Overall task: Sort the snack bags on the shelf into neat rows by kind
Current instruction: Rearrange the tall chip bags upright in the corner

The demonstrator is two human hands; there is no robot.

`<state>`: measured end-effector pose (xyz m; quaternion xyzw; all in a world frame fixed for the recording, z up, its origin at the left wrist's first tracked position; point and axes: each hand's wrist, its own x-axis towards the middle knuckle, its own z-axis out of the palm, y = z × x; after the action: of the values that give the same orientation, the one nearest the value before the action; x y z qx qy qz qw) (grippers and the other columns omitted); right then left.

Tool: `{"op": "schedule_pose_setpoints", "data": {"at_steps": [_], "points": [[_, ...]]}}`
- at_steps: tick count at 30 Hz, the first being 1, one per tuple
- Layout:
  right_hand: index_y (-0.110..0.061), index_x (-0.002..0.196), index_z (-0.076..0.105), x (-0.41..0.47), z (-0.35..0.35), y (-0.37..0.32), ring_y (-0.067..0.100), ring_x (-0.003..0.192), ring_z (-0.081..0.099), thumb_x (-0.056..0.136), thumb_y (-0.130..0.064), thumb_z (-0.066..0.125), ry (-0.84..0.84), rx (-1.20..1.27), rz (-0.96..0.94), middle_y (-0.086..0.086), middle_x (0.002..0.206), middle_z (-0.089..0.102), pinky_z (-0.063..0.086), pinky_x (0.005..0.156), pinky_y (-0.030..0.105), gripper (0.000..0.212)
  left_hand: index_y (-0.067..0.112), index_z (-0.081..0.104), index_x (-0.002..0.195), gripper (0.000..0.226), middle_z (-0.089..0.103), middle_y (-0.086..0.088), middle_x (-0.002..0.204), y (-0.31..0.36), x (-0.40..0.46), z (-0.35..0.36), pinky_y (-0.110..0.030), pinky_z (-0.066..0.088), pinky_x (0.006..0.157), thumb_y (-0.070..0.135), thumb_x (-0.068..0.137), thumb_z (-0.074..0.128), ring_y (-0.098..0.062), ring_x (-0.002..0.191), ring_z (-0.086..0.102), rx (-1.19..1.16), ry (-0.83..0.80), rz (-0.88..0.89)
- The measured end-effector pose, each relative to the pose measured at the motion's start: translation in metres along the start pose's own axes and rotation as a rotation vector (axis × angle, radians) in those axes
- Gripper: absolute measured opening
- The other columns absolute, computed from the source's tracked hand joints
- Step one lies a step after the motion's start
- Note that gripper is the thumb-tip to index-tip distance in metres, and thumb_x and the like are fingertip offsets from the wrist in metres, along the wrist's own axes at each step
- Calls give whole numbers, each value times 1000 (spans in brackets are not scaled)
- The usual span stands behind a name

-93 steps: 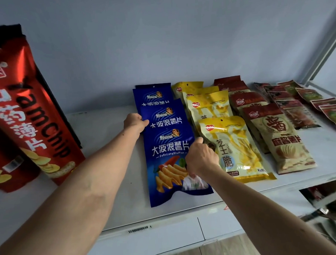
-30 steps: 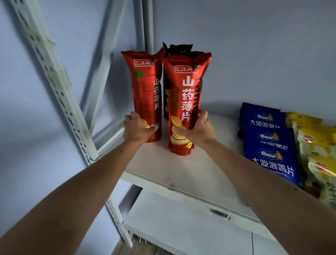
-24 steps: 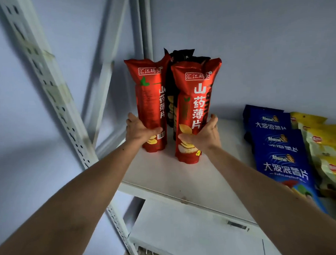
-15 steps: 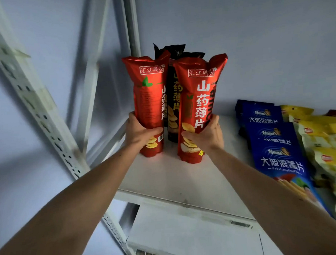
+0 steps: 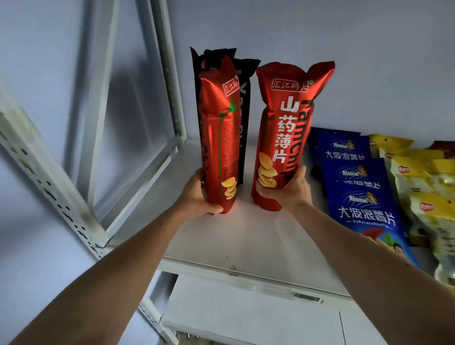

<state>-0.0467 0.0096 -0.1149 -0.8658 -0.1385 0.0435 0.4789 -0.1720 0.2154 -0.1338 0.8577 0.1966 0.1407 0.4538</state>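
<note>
Two red yam chip bags upright on the shelf.
My left hand grips one red yam chip bag; my right hand clasps the other bag.

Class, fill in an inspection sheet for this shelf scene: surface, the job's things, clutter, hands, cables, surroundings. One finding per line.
Surface: white shelf, bare patch at the front.
Job's things: two tall red chip bags, left red bag and right red bag, upright; black bags upright behind them; blue bags lying overlapped in a row; yellow bags lying beside the blue ones.
Clutter: nothing seen.
Hands: left hand grips the left red bag low down; right hand grips the right red bag low down.
Cables: nothing seen.
Surroundings: white perforated rack post, pale wall.
</note>
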Motion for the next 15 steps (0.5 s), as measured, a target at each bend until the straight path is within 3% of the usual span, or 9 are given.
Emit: {"op": "schedule_pose_setpoints", "data": {"at_steps": [3,5,8,10,15], "points": [[-18,133,31,5,-7,5,26,122,53,61,-36,90,22,-22,-9,4,136,52,48,95,40,95,24,41,132,112,56,-1,121,-13,11,10,-47,56,85,39,36,97,-24,112,59,16,56,2],[-18,132,30,15,-14,10,27,122,54,60,-39,90,52,-42,11,5,135,52,50,97,44,96,26,43,128,116,54,-2,115,-14,15,22,-44,55,84,56,26,92,-20,106,57,54,105,-1],[-20,136,25,30,-26,18,28,125,51,61,-42,88,32,-53,67,5,138,48,49,99,47,101,18,43,129,114,45,0,107,10,3,40,-30,48,88,47,30,90,-16,101,46,109,196,-4],[-18,138,23,35,-32,25,28,128,49,62,-36,89,-14,-78,83,6,139,46,48,100,44,102,20,41,128,110,41,8,96,15,1,52,-36,51,88,40,33,93,-21,103,49,121,205,-11],[-12,137,27,38,-33,37,29,128,48,72,-25,84,-57,-117,75,10,141,46,46,99,41,87,27,41,122,108,59,11,89,14,6,66,-43,56,80,59,27,82,-21,95,60,150,154,-45]]}}
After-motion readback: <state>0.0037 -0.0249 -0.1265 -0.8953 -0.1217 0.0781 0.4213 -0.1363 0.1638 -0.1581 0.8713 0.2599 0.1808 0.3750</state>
